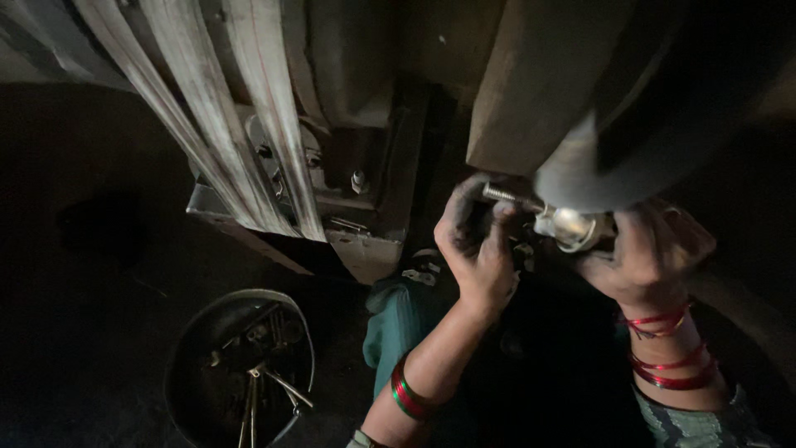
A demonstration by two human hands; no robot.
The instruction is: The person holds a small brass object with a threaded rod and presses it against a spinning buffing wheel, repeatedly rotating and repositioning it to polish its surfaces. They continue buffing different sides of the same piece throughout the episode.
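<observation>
My left hand (475, 245) is raised under a dark vehicle underside, its fingers closed around the threaded end of a metal bolt (506, 196). My right hand (645, 253) grips a shiny metal fitting (570, 226) at the other end of that bolt, just below a large dark rounded part (630, 124). Both hands are grimy. Red and green bangles ring both wrists.
Pale leaf springs (240, 108) slant across the upper left above a metal bracket (365, 236). A round dark pan (240, 365) holding several metal tools lies on the dark ground at lower left. A teal cloth (398, 323) covers my knee.
</observation>
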